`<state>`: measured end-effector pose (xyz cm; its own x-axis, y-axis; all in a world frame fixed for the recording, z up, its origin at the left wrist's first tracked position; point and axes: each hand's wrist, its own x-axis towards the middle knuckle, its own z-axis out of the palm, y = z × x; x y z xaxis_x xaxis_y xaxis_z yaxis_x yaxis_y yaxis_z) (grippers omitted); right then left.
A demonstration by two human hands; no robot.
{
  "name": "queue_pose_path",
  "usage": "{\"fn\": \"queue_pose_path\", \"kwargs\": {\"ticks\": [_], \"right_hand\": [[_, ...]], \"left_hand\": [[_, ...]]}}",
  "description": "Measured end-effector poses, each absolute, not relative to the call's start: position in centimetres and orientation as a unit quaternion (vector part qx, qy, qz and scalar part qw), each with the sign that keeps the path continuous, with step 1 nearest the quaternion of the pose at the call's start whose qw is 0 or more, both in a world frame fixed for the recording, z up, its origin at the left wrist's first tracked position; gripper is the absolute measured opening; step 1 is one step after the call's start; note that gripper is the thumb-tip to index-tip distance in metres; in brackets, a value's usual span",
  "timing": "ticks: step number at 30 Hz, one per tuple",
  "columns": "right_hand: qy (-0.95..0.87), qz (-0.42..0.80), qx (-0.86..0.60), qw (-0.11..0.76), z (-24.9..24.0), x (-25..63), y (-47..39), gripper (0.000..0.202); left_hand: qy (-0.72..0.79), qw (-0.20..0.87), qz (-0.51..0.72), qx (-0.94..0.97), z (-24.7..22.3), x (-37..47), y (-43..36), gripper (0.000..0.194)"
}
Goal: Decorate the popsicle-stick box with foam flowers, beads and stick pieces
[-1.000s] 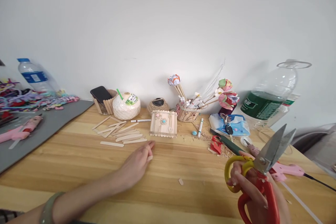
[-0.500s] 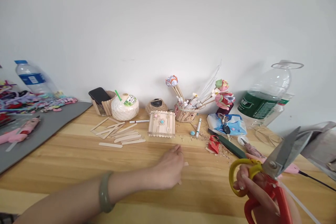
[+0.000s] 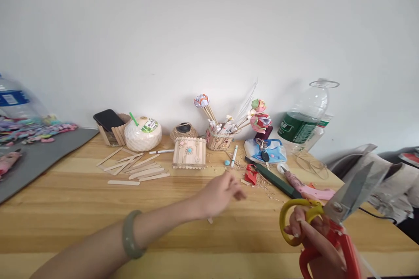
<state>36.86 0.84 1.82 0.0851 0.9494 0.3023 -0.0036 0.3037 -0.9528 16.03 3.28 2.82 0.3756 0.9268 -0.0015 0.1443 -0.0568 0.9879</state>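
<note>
My right hand [image 3: 322, 242] grips scissors [image 3: 335, 209] with one yellow and one red handle, the metal blades slanting up to the right above the tabletop. My left hand [image 3: 221, 196], a green bangle [image 3: 131, 234] on its wrist, hovers over the table's middle. Its fingers are loosely bent and apart, partly blurred, with nothing visible in them. Just below that hand a small piece of wooden stick [image 3: 210, 220] lies on the wood. Beyond it stands a small panel of craft sticks [image 3: 189, 154] decorated with little flowers.
Loose craft sticks [image 3: 140, 168] are scattered left of the panel, before a wrapped coconut [image 3: 143, 134] and a stick box holding a phone [image 3: 108, 119]. Right lie red scraps [image 3: 251, 175], a dark green tool [image 3: 275, 178] and a pink glue gun [image 3: 307, 187]. A large bottle [image 3: 301, 122] stands behind.
The view has turned rightward, so the table things sit further left. My left hand has lifted off the tabletop and its fingers have loosened. The scissors stay in my right hand.
</note>
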Motion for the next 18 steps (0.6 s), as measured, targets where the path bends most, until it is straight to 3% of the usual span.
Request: {"fn": "queue_pose_path", "kwargs": {"ticks": [6, 9, 12, 18], "right_hand": [[-0.489, 0.596, -0.357, 0.528, 0.3, 32.8, 0.9, 0.034], [-0.472, 0.657, -0.337, 0.481, -0.9, 31.0, 1.4, 0.031], [-0.482, 0.629, -0.378, 0.479, -1.4, 31.2, 2.4, 0.023], [-0.553, 0.565, -0.359, 0.497, -0.1, 32.4, 3.1, 0.029]], "left_hand": [[0.432, 0.635, 0.263, 0.584, 0.7, 12.4, -0.3, 0.019], [0.486, 0.543, 0.271, 0.629, 0.1, 11.3, -0.8, 0.018], [0.546, 0.432, 0.327, 0.639, 0.0, 10.2, 0.2, 0.019], [0.521, 0.486, 0.428, 0.556, 0.8, 9.9, 2.8, 0.015]]}}
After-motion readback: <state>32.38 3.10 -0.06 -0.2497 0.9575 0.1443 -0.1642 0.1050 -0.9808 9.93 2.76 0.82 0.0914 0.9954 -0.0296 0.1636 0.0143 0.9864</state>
